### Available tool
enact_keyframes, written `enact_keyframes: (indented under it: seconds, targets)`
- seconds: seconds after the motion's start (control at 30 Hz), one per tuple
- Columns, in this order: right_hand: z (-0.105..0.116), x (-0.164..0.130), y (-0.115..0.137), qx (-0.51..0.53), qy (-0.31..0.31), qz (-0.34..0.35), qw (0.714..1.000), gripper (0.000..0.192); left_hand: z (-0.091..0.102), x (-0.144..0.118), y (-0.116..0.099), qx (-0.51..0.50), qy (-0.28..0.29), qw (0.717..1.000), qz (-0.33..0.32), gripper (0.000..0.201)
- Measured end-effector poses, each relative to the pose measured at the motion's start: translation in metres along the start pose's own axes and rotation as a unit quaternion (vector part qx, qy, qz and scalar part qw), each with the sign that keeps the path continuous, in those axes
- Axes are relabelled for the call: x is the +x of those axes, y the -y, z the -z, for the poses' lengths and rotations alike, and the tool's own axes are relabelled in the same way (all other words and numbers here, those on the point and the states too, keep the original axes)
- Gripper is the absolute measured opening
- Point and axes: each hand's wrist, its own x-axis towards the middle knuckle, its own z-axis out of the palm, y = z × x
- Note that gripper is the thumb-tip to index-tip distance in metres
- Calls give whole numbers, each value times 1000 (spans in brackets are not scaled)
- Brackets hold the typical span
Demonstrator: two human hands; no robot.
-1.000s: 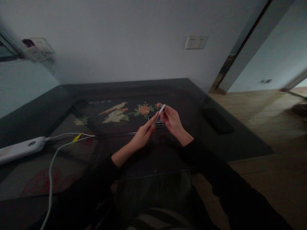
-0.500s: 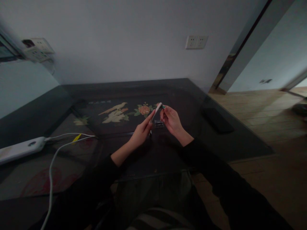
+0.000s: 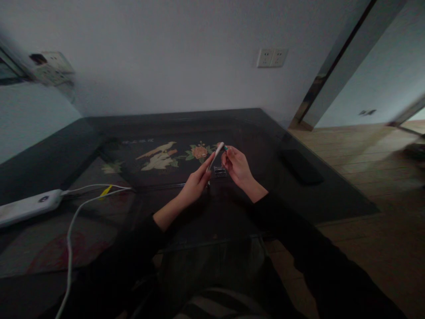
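Left hand (image 3: pixel 195 184) pinches a slim white pen-like stick (image 3: pixel 214 157) above mid-bench (image 3: pixel 49 164). Right hand (image 3: pixel 236 167) pinches its green-tipped far end (cap apparently not yet separated). Small clear part (image 3: pixel 219 171) lies beneath.

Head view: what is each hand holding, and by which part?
The left hand grips a slim white stick by its lower end. The right hand pinches its green upper tip.

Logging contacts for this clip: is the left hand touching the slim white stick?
Touching. The head view shows the left hand with its fingers closed around the lower part of the slim white stick, no gap visible; the right hand meets its upper tip.
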Motion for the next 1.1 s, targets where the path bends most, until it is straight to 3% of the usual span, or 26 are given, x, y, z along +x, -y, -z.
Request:
enact_keyframes:
  seconds: [0.37,0.83,1.1]
  targets:
    - [1,0,-2,12,-4,-22,1000,51,-2,-1,-5,-48,42,998,18,62]
    - [-2,-1,0,-9,3,-12,1000,47,3,2,3,4,-30,999,12,59]
    - [-3,-1,0,-7,4,-8,1000,48,1,1,2,10,-40,999,23,58]
